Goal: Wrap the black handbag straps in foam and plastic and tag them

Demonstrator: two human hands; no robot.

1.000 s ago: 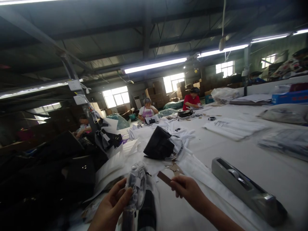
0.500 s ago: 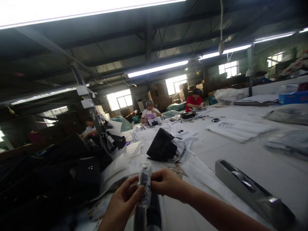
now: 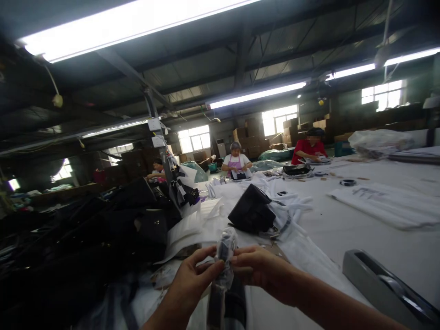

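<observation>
Centrally, the plastic-wrapped bundle lies between your hands, touching both, its long axis pointing away from you. Your left hand pinches it between thumb and fingers; your right hand curls against its right side, its hold indeterminable.

The head camera looks forward over the nearby left hand and right hand.

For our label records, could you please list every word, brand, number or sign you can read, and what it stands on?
None is readable.
Dark marks on the flat white packet: too blurred.
Pale rectangular tag left of centre: too small.
Held bundle in clear plastic wrap: none legible.
</observation>
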